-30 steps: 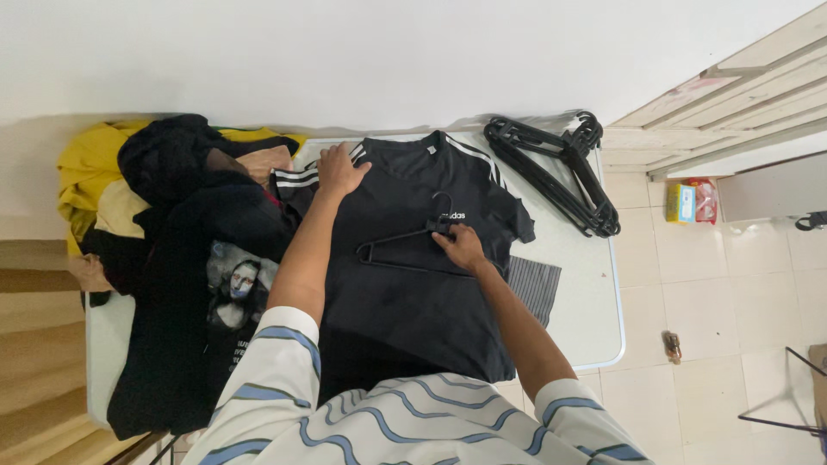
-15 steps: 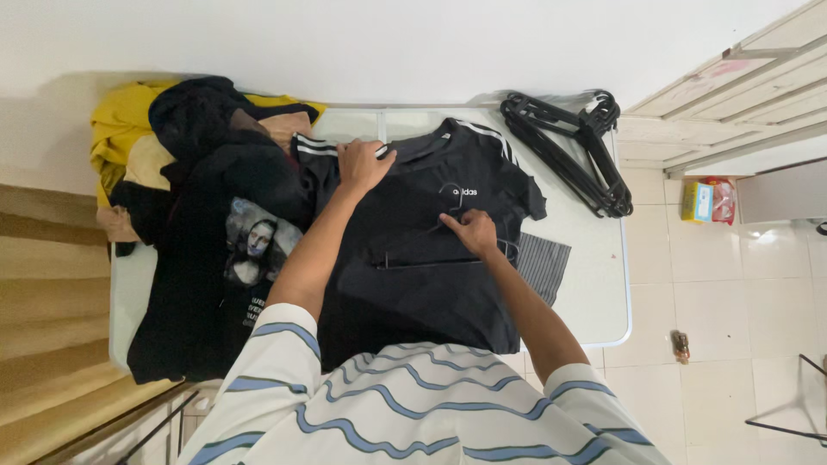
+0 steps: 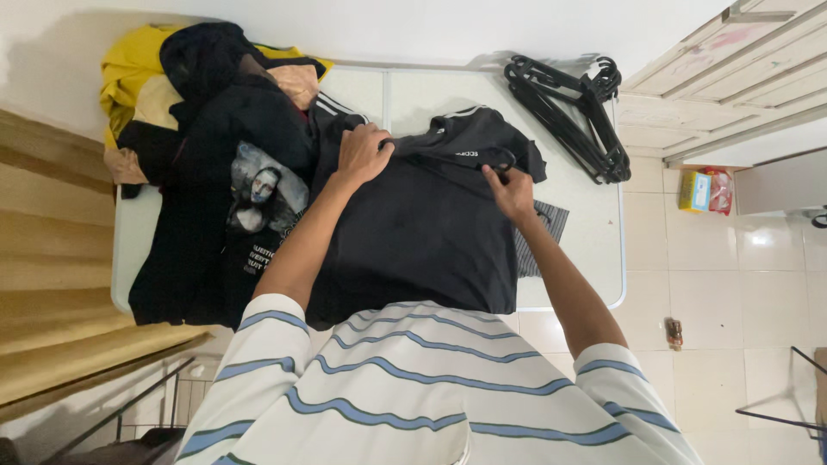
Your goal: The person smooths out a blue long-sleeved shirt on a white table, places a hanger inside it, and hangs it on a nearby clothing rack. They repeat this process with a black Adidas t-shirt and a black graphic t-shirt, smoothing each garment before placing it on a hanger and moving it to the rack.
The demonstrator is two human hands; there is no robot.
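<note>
Black t-shirt (image 3: 422, 232) looked light and floppy, so the collar's the spot: left hand (image 3: 362, 155) clenched it, right hand (image 3: 512, 191) pinched fabric near the table's (image 3: 594, 258) far edge.

Bright, even indoor light; soft shadows fall left of the clothes pile (image 3: 198, 129); wide-angle bending at the edges.

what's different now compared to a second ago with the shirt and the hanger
The hanger that lay on top of the black shirt is out of sight now, apparently slipped inside it. The right hand moved up to the collar, and the left hand now grips the bunched shoulder, lifting the top of the shirt. The clothes pile and the stack of black hangers stayed put on the table.
</note>
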